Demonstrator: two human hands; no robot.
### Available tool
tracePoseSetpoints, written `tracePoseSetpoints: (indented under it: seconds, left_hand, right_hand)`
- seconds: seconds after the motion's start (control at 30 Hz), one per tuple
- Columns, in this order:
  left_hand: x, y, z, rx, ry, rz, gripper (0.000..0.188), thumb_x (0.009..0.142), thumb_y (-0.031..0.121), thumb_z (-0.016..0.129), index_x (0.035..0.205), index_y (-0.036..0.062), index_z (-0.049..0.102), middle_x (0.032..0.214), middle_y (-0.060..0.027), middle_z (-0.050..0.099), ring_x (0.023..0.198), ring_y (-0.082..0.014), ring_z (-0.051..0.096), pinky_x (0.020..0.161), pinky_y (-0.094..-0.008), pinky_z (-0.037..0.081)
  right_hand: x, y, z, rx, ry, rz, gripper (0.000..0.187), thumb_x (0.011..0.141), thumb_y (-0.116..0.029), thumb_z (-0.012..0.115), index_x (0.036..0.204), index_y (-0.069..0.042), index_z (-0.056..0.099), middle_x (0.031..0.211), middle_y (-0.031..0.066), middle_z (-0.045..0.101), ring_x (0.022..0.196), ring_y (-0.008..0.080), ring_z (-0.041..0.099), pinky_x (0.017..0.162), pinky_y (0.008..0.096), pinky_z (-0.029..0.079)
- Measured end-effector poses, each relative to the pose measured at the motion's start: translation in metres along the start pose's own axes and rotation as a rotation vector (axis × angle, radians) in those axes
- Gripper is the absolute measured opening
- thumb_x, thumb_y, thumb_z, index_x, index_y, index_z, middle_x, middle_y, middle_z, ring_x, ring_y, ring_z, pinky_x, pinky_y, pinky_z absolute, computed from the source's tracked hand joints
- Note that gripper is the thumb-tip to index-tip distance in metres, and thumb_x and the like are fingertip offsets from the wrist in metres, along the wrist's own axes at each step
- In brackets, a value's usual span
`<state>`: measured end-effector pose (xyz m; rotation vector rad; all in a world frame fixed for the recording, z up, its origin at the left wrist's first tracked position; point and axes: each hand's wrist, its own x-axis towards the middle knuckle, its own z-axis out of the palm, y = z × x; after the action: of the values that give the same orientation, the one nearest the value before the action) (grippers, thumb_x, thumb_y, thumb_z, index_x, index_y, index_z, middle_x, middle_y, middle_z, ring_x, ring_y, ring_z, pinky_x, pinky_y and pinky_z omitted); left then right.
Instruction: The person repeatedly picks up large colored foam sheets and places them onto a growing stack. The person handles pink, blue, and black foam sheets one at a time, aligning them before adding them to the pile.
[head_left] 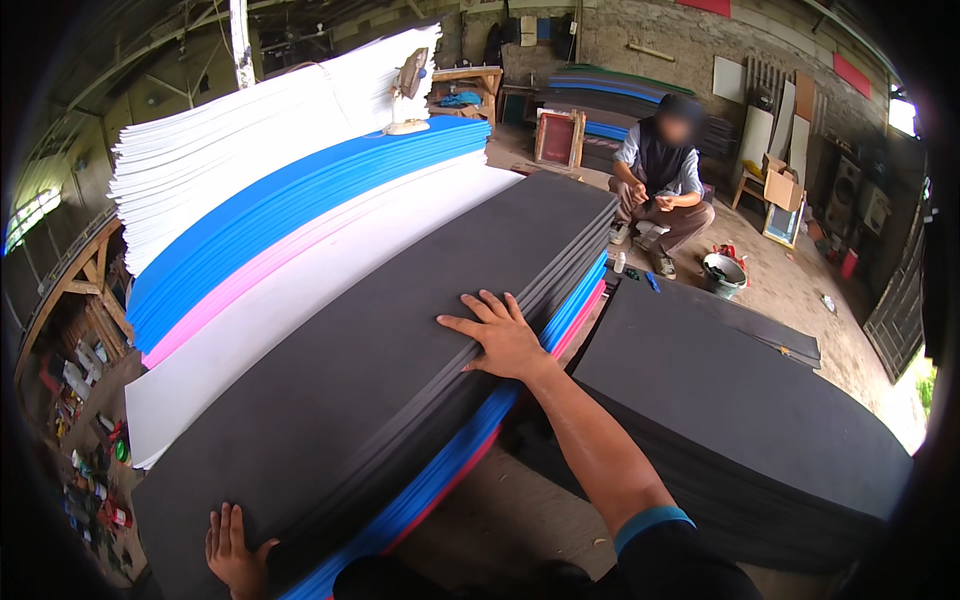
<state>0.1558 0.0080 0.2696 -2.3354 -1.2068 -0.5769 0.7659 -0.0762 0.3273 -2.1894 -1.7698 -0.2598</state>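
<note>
In front of me lies a tall stack of foam sheets, with black foam sheets [330, 330] on top and blue foam sheets [440, 455] and a thin red layer under them. My right hand [505, 340] rests palm down across the right edge of the black sheets, its fingers spread. At the near left corner, my left hand [236, 555] is laid against the same sheets with the fingers stretched out. Neither hand grips anything. Part of the left palm is cut off by the lower edge of the picture.
Beyond the black sheets rise stacked white sheets [250, 130], blue sheets [300, 210] and pink sheets [240, 295]. Another black stack [740, 370] stands on the right. A person [665, 165] squats behind it near a bucket [724, 272]. Bottles and clutter [100, 490] lie at the far left.
</note>
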Motion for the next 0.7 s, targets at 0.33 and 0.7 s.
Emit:
tracePoseSetpoints:
  seconds: [0.33, 0.7]
  left_hand:
    - [-0.001, -0.011, -0.074, 0.060, 0.069, 0.090, 0.073, 0.093, 0.067, 0.073, 0.140, 0.0121, 0.075, 0.136, -0.0107, 0.078, 0.120, -0.0373, 0.076, 0.097, -0.0464, 0.062]
    - [0.022, -0.043, -0.047, -0.033, -0.043, 0.036, 0.093, 0.085, 0.077, 0.070, 0.145, 0.0061, 0.067, 0.136, -0.0192, 0.074, 0.121, -0.0466, 0.071, 0.102, -0.0571, 0.054]
  right_hand:
    - [-0.006, -0.038, 0.000, -0.072, 0.116, -0.123, 0.082, 0.088, -0.049, 0.085, 0.162, -0.037, 0.052, 0.168, 0.0064, 0.052, 0.157, 0.0391, 0.045, 0.127, 0.0687, 0.035]
    - [0.007, -0.025, 0.019, 0.030, 0.132, -0.001, 0.087, 0.083, -0.034, 0.091, 0.162, -0.037, 0.052, 0.168, 0.0011, 0.052, 0.160, 0.0341, 0.041, 0.131, 0.0643, 0.031]
